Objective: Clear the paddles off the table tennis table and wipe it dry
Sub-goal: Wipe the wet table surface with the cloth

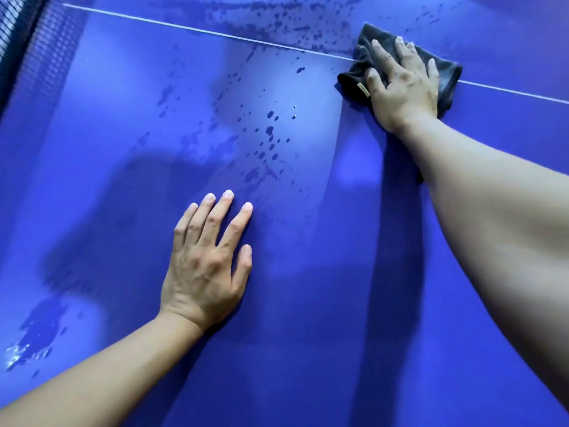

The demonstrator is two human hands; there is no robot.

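In the head view, the right hand lies spread flat on one dark grey folded cloth, pressing rather than clutching it, atop the white centre line of the glossy blue table tennis table, probably to mop scattered water droplets. The left hand, fingers straight and holding nothing, seemingly braces the reach. No paddles show.

Left hand is planted palm-down, fingers straight and a bit spread, its forearm coming in from the lower left. Right hand is way out front — right arm stretched nearly full, palm down, fingers flat and splayed.
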